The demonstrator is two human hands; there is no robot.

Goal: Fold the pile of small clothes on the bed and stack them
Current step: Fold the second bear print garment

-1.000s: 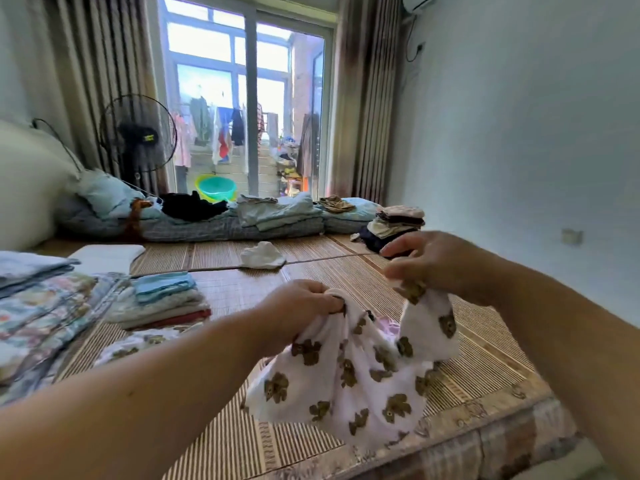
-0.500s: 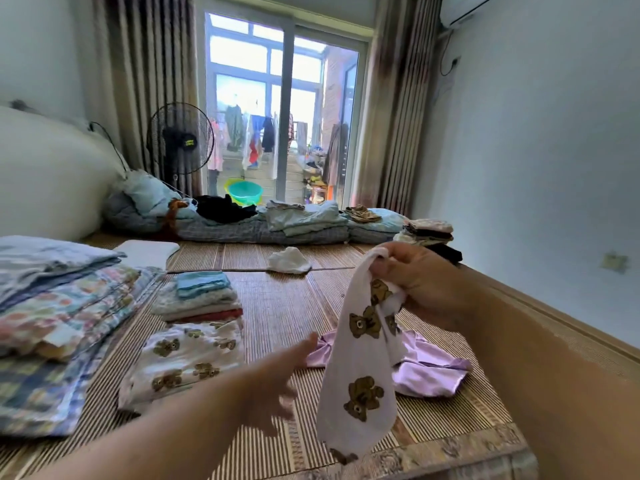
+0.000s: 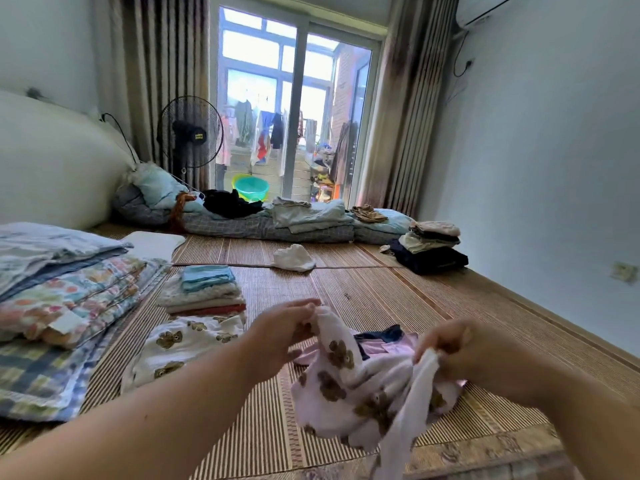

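Mat [image 3: 363,292], left hand [image 3: 277,336], right hand [image 3: 460,351], one held garment [image 3: 332,389]

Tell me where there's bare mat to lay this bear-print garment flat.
Bare mat lies between the folded stack, the white cloth and the pink garment. Another stretch runs toward the dark stack. Left is crowded by quilts and a folded bear-print piece.
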